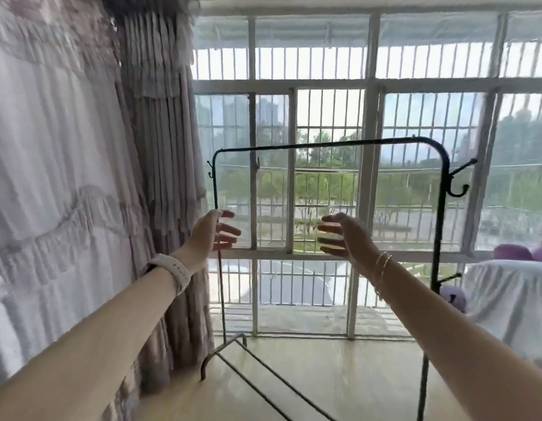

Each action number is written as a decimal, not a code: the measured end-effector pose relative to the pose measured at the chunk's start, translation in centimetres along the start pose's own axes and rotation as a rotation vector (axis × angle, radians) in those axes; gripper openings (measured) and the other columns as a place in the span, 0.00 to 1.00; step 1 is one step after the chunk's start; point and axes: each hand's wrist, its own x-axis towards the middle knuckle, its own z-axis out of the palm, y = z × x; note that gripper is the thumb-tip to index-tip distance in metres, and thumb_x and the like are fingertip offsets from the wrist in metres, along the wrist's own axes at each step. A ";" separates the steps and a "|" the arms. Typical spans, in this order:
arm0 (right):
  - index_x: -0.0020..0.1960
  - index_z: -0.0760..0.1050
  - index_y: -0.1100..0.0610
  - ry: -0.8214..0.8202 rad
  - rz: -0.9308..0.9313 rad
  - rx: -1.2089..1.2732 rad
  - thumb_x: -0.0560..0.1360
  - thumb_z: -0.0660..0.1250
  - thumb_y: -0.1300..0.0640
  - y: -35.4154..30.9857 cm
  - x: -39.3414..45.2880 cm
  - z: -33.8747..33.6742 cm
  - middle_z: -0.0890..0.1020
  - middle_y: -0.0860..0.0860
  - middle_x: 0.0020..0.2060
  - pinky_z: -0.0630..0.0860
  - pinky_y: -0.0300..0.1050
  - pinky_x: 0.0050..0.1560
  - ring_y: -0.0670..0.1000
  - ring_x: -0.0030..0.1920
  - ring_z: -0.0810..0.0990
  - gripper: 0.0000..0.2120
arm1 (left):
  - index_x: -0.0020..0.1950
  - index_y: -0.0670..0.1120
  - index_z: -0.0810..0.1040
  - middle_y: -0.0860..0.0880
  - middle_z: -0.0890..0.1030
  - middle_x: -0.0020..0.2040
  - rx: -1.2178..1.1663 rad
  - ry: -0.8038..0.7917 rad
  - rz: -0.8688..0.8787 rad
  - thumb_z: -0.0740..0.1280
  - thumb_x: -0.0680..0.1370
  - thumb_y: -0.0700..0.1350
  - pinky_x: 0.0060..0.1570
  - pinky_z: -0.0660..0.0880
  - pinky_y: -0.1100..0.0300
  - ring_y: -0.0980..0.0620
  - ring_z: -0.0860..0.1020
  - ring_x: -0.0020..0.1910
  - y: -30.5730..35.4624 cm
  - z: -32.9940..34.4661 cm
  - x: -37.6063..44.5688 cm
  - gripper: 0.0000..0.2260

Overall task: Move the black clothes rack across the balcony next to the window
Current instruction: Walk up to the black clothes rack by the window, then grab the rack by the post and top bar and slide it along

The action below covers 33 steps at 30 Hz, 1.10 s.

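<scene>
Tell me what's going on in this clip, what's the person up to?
A person stands facing a black clothes rack that sits by the barred window, with a curtain at its left. Both arms are stretched out. The left hand is open at the rack's left upright, touching or just short of it. The right hand is open in mid-air between the uprights, holding nothing. The rack is empty.

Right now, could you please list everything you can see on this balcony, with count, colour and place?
clothes rack: one, black, empty, standing before the window.
window: one, white frame with bars, filling the far wall.
curtain: one, grey-brown, bunched at left beside a white ruffled drape.
covered object: one, under white cloth, at right.
purple items: about three, around that cloth.
floor: pale wood.
left hand: open, at the rack's left post; white watch.
right hand: open, holding nothing; thin bracelets.
</scene>
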 end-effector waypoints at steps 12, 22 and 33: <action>0.48 0.78 0.62 -0.230 -0.067 0.061 0.78 0.61 0.61 -7.4 37.7 18.6 0.81 0.60 0.50 0.82 0.52 0.42 0.59 0.42 0.82 0.07 | 0.55 0.40 0.75 0.42 0.80 0.40 -0.052 0.137 0.005 0.52 0.82 0.47 0.43 0.75 0.54 0.46 0.77 0.38 4.2 -10.3 36.9 0.16; 0.49 0.79 0.63 -0.237 -0.309 -0.108 0.77 0.65 0.65 -4.3 63.1 29.2 0.81 0.57 0.41 0.82 0.44 0.31 0.54 0.34 0.83 0.04 | 0.55 0.40 0.76 0.43 0.80 0.38 -0.053 0.171 -0.010 0.53 0.82 0.47 0.38 0.75 0.57 0.47 0.77 0.34 -4.2 -15.1 60.3 0.16; 0.50 0.80 0.60 -0.115 -0.608 -0.818 0.74 0.64 0.60 -1.0 86.0 40.1 0.83 0.55 0.47 0.77 0.45 0.48 0.54 0.48 0.79 0.08 | 0.54 0.41 0.77 0.42 0.81 0.40 -0.036 0.230 -0.139 0.56 0.80 0.48 0.44 0.76 0.55 0.45 0.78 0.38 -14.7 -20.9 85.9 0.14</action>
